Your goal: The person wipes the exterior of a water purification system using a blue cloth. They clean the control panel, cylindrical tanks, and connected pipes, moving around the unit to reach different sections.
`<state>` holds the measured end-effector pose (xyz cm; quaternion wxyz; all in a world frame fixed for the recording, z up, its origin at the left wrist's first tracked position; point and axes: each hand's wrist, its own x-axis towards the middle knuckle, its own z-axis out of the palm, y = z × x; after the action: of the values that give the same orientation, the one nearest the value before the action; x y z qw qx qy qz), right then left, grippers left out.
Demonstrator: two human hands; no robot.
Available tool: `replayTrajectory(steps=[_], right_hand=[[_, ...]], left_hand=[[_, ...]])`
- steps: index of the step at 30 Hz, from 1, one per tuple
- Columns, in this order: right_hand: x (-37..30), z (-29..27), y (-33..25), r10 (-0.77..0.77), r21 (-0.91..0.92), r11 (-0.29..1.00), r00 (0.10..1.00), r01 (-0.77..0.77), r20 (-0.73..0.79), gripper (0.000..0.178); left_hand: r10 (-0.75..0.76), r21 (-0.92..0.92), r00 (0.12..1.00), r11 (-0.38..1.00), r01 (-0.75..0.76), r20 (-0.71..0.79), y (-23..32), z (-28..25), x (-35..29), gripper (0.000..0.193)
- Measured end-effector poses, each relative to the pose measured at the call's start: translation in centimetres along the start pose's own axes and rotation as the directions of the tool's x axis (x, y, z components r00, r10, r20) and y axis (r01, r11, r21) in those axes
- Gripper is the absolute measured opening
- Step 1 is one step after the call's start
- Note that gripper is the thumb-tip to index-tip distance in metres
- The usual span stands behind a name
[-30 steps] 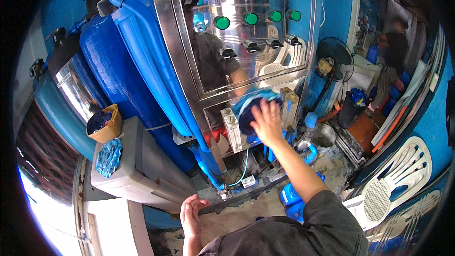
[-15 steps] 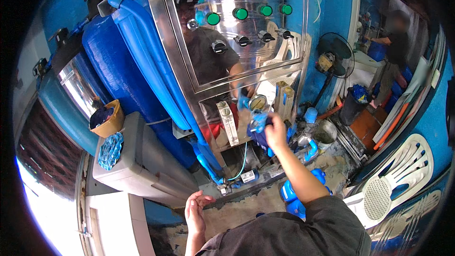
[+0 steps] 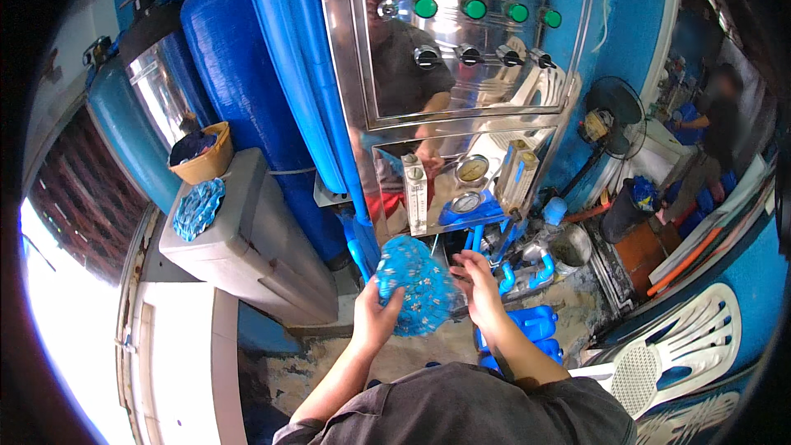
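Note:
A blue flowered cloth (image 3: 416, 284), gathered and ruffled, hangs in front of the steel cabinet. My left hand (image 3: 377, 313) grips its left edge, thumb on top. Beside the cloth's right edge, my right hand (image 3: 478, 284) is raised with its fingers apart and slightly curled, holding nothing that I can see. Just beyond the hands, the cabinet's lower panel carries two round gauges, an upper one (image 3: 472, 169) and a lower one (image 3: 466, 202). Clear flow meters stand on either side, one on the left (image 3: 416, 200) and one on the right (image 3: 517, 177).
A second blue patterned cloth (image 3: 198, 208) and a tan basket (image 3: 203, 156) sit on the grey box (image 3: 247, 247) at left. Tall blue tanks (image 3: 239, 66) stand behind. Blue containers (image 3: 527, 325) and a white plastic chair (image 3: 659, 363) are at right, with a fan (image 3: 614, 119) beyond. Another person (image 3: 713, 128) is far right.
My right hand has drawn back from the gauges, where it held the blue cloth. The cloth is now spread out in my left hand, which was empty. The view has shifted.

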<state>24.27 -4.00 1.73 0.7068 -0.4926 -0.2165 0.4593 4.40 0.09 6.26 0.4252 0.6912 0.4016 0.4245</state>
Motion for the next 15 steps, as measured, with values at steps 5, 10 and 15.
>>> replayTrajectory(steps=[5,10,15], right_hand=[[-1.0,-0.7,1.6,0.067,0.491,0.762,0.806,-0.422,0.589,0.046],[1.6,-1.0,-3.9,-0.183,0.615,0.789,0.947,-0.019,0.263,0.044],[8.4,-1.7,-17.6,-0.687,0.368,0.553,0.659,0.747,-0.306,0.048]], left_hand=[[0.408,0.055,0.790,0.874,-0.483,0.458,3.4,2.2,2.0,0.050],[0.555,-0.107,0.773,0.827,-0.551,0.306,3.9,0.3,1.6,0.045],[0.035,-0.287,0.997,0.956,-0.055,-0.072,-0.8,-4.2,-1.7,0.029]])
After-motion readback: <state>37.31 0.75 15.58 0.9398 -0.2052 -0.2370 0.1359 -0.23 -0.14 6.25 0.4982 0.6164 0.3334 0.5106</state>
